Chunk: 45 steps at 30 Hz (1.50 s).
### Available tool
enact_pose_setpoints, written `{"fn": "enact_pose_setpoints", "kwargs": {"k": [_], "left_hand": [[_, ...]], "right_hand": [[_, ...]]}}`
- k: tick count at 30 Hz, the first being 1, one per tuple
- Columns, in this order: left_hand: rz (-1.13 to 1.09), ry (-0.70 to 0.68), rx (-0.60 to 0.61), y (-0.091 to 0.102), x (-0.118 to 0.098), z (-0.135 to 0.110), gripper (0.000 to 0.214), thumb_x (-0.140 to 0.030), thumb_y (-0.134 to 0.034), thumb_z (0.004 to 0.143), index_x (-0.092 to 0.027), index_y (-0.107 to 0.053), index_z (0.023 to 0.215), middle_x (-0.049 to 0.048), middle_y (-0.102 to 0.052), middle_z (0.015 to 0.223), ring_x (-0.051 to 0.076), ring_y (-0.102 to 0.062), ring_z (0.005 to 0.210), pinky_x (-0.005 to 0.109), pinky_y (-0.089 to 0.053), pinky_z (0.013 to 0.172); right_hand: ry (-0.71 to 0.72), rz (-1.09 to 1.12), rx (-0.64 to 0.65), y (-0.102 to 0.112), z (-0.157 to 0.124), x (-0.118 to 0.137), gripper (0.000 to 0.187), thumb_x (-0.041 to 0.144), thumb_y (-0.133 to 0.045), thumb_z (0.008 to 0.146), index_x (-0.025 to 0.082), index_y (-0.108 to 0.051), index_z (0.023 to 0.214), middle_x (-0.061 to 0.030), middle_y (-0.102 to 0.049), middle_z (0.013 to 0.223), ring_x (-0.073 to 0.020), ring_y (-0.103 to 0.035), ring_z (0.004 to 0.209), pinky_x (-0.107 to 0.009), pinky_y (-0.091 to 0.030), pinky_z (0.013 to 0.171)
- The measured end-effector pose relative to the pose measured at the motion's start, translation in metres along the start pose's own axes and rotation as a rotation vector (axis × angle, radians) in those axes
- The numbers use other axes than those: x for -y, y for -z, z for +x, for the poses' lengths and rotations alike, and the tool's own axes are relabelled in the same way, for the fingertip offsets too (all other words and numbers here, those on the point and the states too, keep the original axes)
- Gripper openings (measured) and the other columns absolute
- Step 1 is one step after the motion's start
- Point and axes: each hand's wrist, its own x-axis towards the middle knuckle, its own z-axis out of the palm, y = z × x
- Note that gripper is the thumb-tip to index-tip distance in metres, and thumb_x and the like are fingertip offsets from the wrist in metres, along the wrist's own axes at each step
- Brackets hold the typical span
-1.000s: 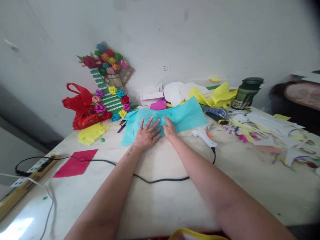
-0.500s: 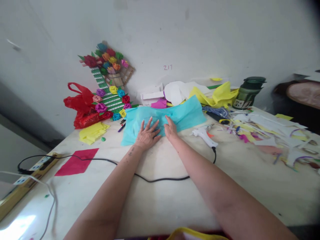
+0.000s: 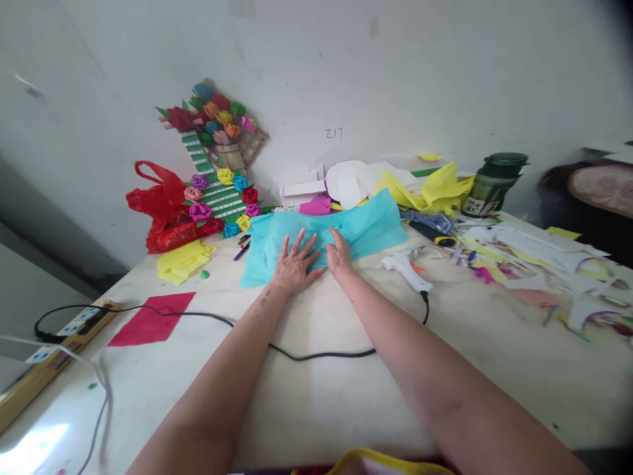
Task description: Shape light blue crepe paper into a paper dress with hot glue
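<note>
A sheet of turquoise paper lies on the pale table near the far wall. My left hand rests flat on its near edge with fingers spread. My right hand lies just to the right of it, fingers stretched forward on the same sheet. Both hands press the paper down and hold nothing. A white glue gun lies to the right of my right hand, its black cord running under my arms.
A paper-flower decoration leans on the wall beside a red plastic bag. Yellow sheets, a red sheet, a power strip, a green jar and scattered paper scraps surround the work spot.
Both hands stay flat on the turquoise paper and have barely shifted. The view has moved slightly.
</note>
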Motion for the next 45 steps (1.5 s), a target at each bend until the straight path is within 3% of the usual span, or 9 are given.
{"fn": "enact_pose_setpoints", "kwargs": {"k": [6, 12, 17, 21, 28, 32, 37, 40, 45], "left_hand": [[-0.006, 0.053, 0.015, -0.006, -0.001, 0.0, 0.047, -0.053, -0.033, 0.082, -0.032, -0.048, 0.121, -0.0045, -0.023, 0.142, 0.026, -0.003, 0.133, 0.053, 0.003, 0.106], [-0.008, 0.032, -0.016, -0.001, 0.002, -0.005, 0.049, -0.05, -0.033, 0.083, -0.033, -0.036, 0.129, -0.0045, -0.021, 0.142, 0.024, 0.0, 0.133, 0.052, 0.005, 0.105], [0.015, 0.167, -0.068, 0.009, 0.013, -0.013, 0.04, -0.04, -0.032, 0.086, -0.034, -0.042, 0.125, -0.0059, -0.022, 0.142, 0.025, 0.004, 0.132, 0.054, 0.007, 0.104], [0.025, 0.079, -0.074, 0.017, 0.014, -0.017, 0.034, -0.041, -0.036, 0.084, -0.035, -0.057, 0.11, -0.0087, -0.029, 0.139, 0.025, 0.0, 0.132, 0.054, 0.01, 0.104], [0.022, -0.117, -0.028, 0.019, 0.006, -0.015, 0.034, -0.042, -0.037, 0.084, -0.029, -0.063, 0.102, -0.0058, -0.039, 0.133, 0.025, -0.007, 0.132, 0.053, 0.007, 0.106], [0.007, -0.137, -0.011, 0.015, 0.006, -0.014, 0.034, -0.041, -0.037, 0.084, -0.027, -0.062, 0.103, -0.0048, -0.043, 0.131, 0.025, -0.008, 0.132, 0.054, 0.006, 0.105], [-0.018, -0.134, -0.032, 0.014, 0.008, -0.015, 0.033, -0.039, -0.037, 0.084, -0.029, -0.061, 0.105, -0.0049, -0.046, 0.129, 0.024, -0.01, 0.132, 0.053, 0.004, 0.106], [-0.034, -0.002, -0.117, 0.012, 0.013, -0.016, 0.034, -0.036, -0.035, 0.086, -0.03, -0.057, 0.111, -0.005, -0.045, 0.13, 0.022, -0.011, 0.132, 0.052, 0.002, 0.106], [-0.032, 0.488, -0.277, 0.002, 0.033, -0.02, 0.045, -0.043, -0.036, 0.084, -0.027, -0.042, 0.126, 0.0005, -0.038, 0.135, 0.022, -0.009, 0.132, 0.049, -0.003, 0.107]], "right_hand": [[-0.014, 0.03, 0.008, 0.003, -0.002, 0.002, 0.064, 0.015, -0.024, 0.076, 0.011, -0.014, 0.139, -0.0053, -0.035, 0.137, -0.0172, -0.027, 0.127, -0.034, -0.025, 0.103], [-0.013, 0.08, 0.003, 0.002, -0.003, 0.001, 0.061, 0.017, -0.026, 0.074, 0.009, -0.027, 0.134, -0.0072, -0.036, 0.136, -0.0169, -0.028, 0.126, -0.033, -0.024, 0.103], [-0.006, 0.063, 0.019, -0.001, 0.0, -0.002, 0.061, 0.015, -0.029, 0.071, 0.01, -0.031, 0.132, -0.0066, -0.036, 0.136, -0.017, -0.028, 0.126, -0.034, -0.024, 0.104], [-0.003, 0.017, 0.036, -0.001, 0.0, -0.002, 0.061, 0.015, -0.03, 0.071, 0.009, -0.032, 0.132, -0.0072, -0.035, 0.136, -0.0176, -0.029, 0.126, -0.033, -0.024, 0.104], [0.01, 0.136, -0.028, -0.004, 0.0, -0.004, 0.059, 0.012, -0.036, 0.069, 0.008, -0.038, 0.127, -0.0112, -0.04, 0.133, -0.0201, -0.033, 0.123, -0.035, -0.026, 0.102], [0.032, 0.235, -0.084, -0.008, 0.001, -0.006, 0.056, 0.01, -0.04, 0.067, 0.008, -0.043, 0.123, -0.0127, -0.044, 0.129, -0.0208, -0.035, 0.122, -0.036, -0.027, 0.102], [0.071, 0.148, -0.069, -0.009, 0.0, -0.006, 0.055, 0.008, -0.038, 0.067, 0.005, -0.044, 0.122, -0.0135, -0.045, 0.128, -0.0194, -0.037, 0.121, -0.034, -0.029, 0.101], [0.117, 0.03, -0.05, -0.007, -0.001, -0.004, 0.054, 0.005, -0.037, 0.067, 0.005, -0.046, 0.121, -0.0124, -0.044, 0.129, -0.0178, -0.035, 0.122, -0.031, -0.029, 0.102], [0.205, -0.235, 0.031, 0.0, -0.011, 0.005, 0.044, 0.01, -0.039, 0.072, 0.006, -0.055, 0.113, -0.0137, -0.042, 0.131, -0.0227, -0.03, 0.124, -0.036, -0.026, 0.101]]}}
